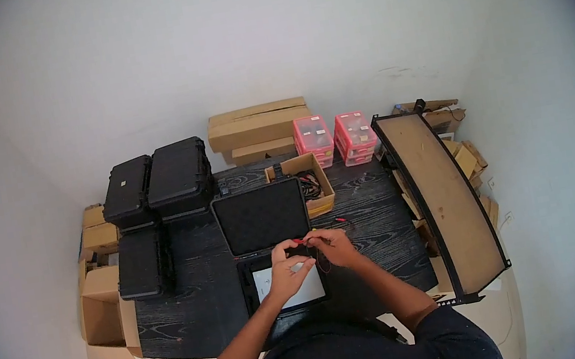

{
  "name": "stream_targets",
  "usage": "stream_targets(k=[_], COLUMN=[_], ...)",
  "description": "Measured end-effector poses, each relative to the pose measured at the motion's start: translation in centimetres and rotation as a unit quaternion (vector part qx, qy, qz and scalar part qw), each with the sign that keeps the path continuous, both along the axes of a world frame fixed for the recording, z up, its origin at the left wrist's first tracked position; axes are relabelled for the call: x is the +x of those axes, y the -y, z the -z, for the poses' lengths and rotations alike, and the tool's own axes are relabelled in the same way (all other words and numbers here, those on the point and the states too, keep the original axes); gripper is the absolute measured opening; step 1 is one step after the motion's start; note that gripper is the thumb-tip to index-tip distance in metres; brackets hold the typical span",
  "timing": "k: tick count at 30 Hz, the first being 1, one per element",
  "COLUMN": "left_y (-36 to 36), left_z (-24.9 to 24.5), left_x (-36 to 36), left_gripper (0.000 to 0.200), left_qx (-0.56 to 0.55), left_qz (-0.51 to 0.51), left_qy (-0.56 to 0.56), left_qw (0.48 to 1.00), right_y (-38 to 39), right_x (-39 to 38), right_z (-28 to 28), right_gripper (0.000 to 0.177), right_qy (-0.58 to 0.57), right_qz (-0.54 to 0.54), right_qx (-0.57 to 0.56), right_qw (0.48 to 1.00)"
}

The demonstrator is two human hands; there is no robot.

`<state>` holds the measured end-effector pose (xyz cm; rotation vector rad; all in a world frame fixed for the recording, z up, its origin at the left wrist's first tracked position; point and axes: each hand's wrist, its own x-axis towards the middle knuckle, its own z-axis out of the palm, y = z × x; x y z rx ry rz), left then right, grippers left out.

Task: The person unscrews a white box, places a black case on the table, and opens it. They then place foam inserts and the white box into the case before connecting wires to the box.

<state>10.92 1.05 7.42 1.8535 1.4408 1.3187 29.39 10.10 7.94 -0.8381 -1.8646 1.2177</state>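
Head view, left hand (pixel 287 268) and right hand (pixel 333 245) pinching a small black device (pixel 299 250) with red leads (pixel 323 264), over the open black case (pixel 272 246), dark table (pixel 377 225).

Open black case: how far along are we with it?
Done: the black case stands open, a white sheet inside. In hand: left hand and right hand hold a small black part with a red lead above it. Left: the part is not yet in the case.

Storeroom-like workroom, stacked black equipment cases (pixel 178 178), cardboard boxes (pixel 258 124), dark worktable (pixel 376 218)
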Motion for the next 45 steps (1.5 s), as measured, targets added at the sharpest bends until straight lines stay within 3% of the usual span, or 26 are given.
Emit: stream_targets(k=[1,5,10,16,19,22,25,28,31,33,35,37,40,45], left_y=[0.1,-0.7,-1.4,-1.7,-1.5,-1.2,-0.6,-0.2,-0.9,-2.2,-2.4,-2.3,-2.8,-3.9], left_z=[-0.1,-0.2,1.1,1.3,1.8,2.8,1.5,-1.3,0.3,2.8,3.0,1.4,1.3,1.3], left_x=[0.0,0.5,0.3,0.0,0.1,0.2,0.8,1.4,0.4,-0.5,-0.6,-0.5,-0.4,-0.2], left_gripper=[0.012,0.019,0.02,0.038,0.036,0.034,0.029,0.024,0.022,0.02,0.02,0.021,0.029,0.034], left_qx=[0.02,-0.029,-0.19,-0.239,-0.276,-0.287,-0.281,-0.304,-0.282,-0.216,-0.203,-0.245,-0.219,-0.176], left_qz=[-0.027,0.01,0.162,0.22,0.261,0.287,0.278,0.197,0.211,0.283,0.28,0.202,0.154,0.057], left_qy=[-0.042,0.153,0.398,0.327,0.376,0.37,0.362,0.41,0.488,0.542,0.554,0.526,0.492,0.527], left_qw=[0.999,0.988,0.883,0.888,0.846,0.836,0.844,0.837,0.799,0.761,0.757,0.789,0.828,0.83], right_y=[0.1,-0.1,-0.4,-0.4,-0.6,-0.9,-1.0,-0.9,-0.2,0.2,0.5,1.3,2.4,3.6], right_x=[0.0,-0.1,-0.3,-0.4,-0.4,-0.4,-0.6,-0.7,-0.8,-0.9,-1.0,-1.0,-1.2,-1.3], right_z=[-0.1,-0.1,0.2,0.6,0.8,0.6,0.9,1.6,3.4,5.1,6.5,4.4,3.1,1.5], right_gripper=[0.016,0.015,0.014,0.015,0.016,0.017,0.019,0.021,0.023,0.024,0.026,0.026,0.021,0.02], right_qy=[0.009,-0.003,-0.033,-0.039,-0.041,-0.028,0.006,0.044,0.03,0.016,0.015,0.062,0.093,0.152], right_qz=[-0.002,-0.014,-0.02,-0.004,0.041,0.086,0.097,0.065,0.022,0.007,0.004,-0.003,0.005,-0.004], right_qx=[0.005,0.049,0.065,0.036,0.027,0.005,0.003,-0.026,-0.06,-0.069,-0.067,-0.078,-0.086,-0.027], right_qw=[1.0,0.999,0.997,0.999,0.998,0.996,0.995,0.997,0.997,0.997,0.998,0.995,0.992,0.988])
